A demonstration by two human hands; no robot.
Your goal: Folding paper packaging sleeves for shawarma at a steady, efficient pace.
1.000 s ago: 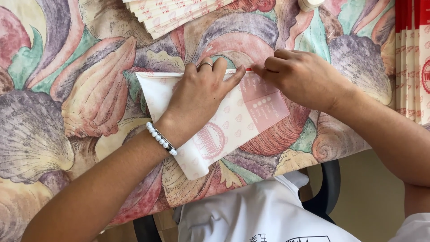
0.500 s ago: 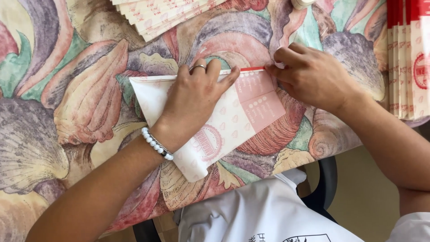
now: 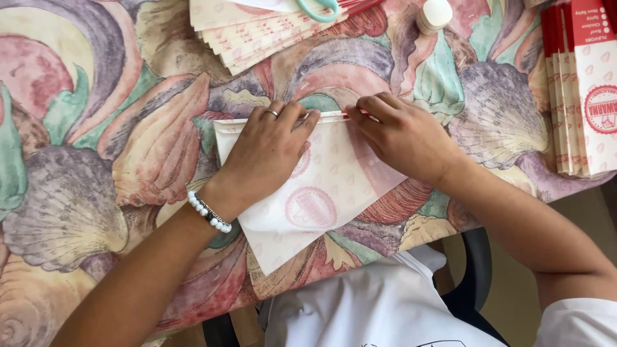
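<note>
Both hands have slid a little along the folded top edge of the paper bag (image 3: 321, 193) since a moment ago, and the bag lies in much the same spot on the shell-patterned tabletop (image 3: 77, 160). Her left hand (image 3: 267, 151) lies flat, fingers spread, pressing the bag down at the fold. Her right hand (image 3: 402, 135) has its fingertips pinched on the same fold, just beside the left. The bag's lower corner hangs over the tabletop's near edge. Bare cloth lies to the left. A fanned stack of bags (image 3: 257, 32) lies beyond, well apart, with scissors (image 3: 318, 8) on it and a glue bottle (image 3: 434, 14) nearby. Another stack (image 3: 581, 90) lines the right edge.
</note>
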